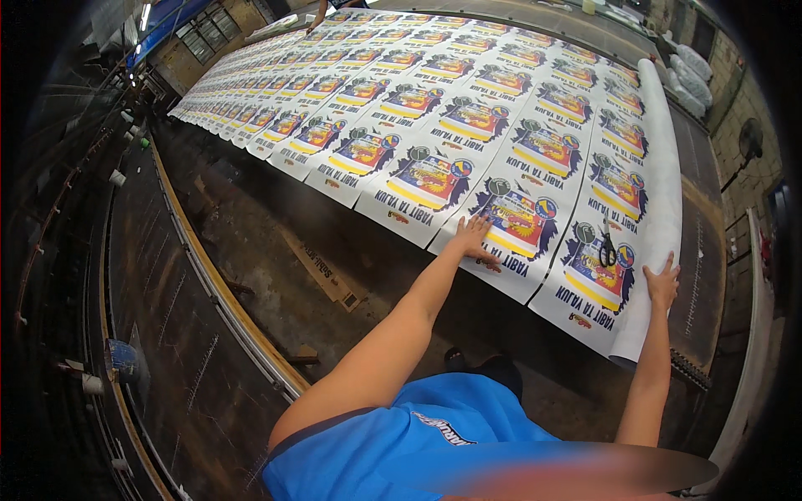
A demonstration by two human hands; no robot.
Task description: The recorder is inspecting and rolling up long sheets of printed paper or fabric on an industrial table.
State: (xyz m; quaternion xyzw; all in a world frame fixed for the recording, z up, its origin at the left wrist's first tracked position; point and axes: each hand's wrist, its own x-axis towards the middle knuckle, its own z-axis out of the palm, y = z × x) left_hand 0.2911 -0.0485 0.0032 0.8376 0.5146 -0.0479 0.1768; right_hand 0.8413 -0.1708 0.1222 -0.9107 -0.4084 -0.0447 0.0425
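A long white printed sheet (468, 92) with several rows of colourful repeated graphics lies across a wide table. My left hand (474, 240) presses flat on its near edge, fingers spread, holding nothing. My right hand (662, 282) rests open on the plain white right margin of the sheet (664, 167) near the front corner. Black-handled scissors (607, 247) lie on the print between my two hands, nearer the right one.
The dark worn table surface (276, 250) shows left of the sheet, with a metal rail (219, 284) along it. Small white cups (117, 177) stand on the left ledge. White sacks (692, 71) are stacked at the far right. Another person's arm (320, 12) reaches in far away.
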